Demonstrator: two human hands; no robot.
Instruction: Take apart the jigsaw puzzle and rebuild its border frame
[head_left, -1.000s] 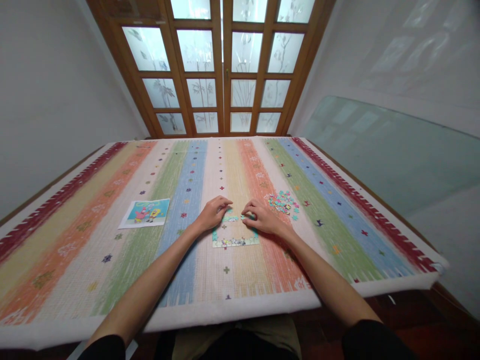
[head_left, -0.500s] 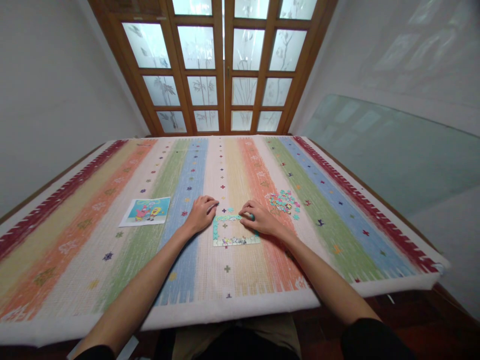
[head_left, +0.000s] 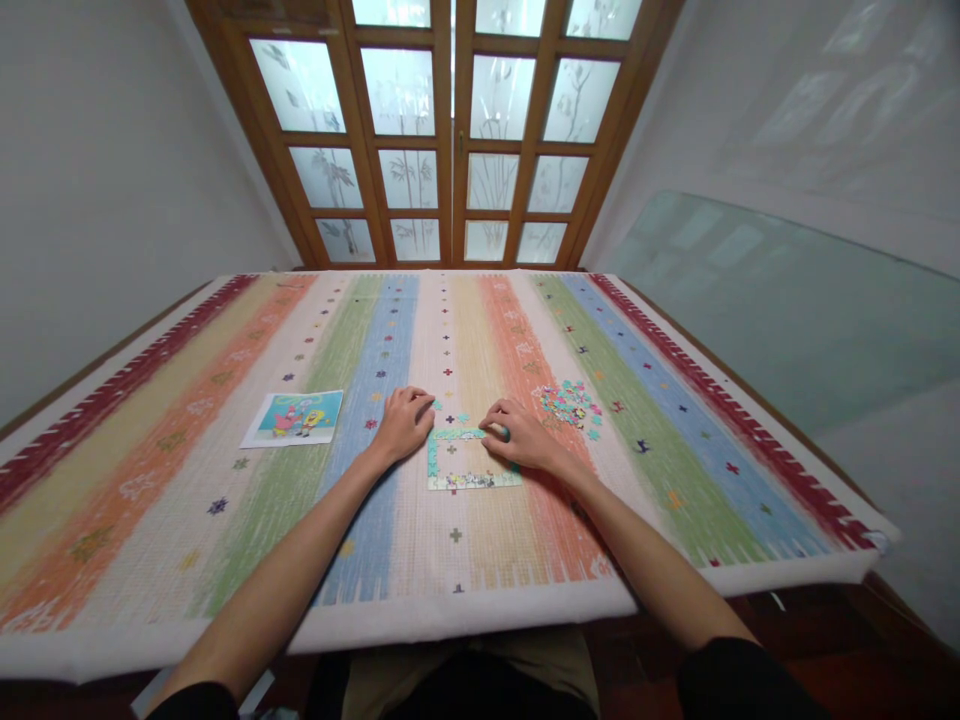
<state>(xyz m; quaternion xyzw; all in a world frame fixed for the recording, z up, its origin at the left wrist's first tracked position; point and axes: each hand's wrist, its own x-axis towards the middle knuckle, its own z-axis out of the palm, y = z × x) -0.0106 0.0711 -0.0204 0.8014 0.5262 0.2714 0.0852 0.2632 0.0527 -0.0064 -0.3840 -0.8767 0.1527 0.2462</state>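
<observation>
My left hand (head_left: pixel 406 422) rests on the tablecloth just off the upper left corner of the puzzle border, fingers curled together. At its fingertips is a small teal puzzle piece (head_left: pixel 437 405). My right hand (head_left: pixel 517 434) lies over the upper right part of the puzzle border (head_left: pixel 466 482), its thumb and fingers bent together. Whatever these fingers may pinch is hidden; a bit of teal shows in the gap by the thumb. The joined border forms a rectangle with cloth showing inside. Another loose teal piece (head_left: pixel 463 418) lies just above it.
A pile of loose puzzle pieces (head_left: pixel 570 404) sits to the right of my right hand. Over on the left lies a printed picture (head_left: pixel 294 418) of cartoon characters. A striped tablecloth (head_left: pixel 450 560) covers the table, with glazed wooden doors (head_left: pixel 453 150) beyond.
The teal piece by my left fingertips shows more plainly now, as the fingers have shifted slightly. My right hand stays at the border. The whole view has moved a little.
</observation>
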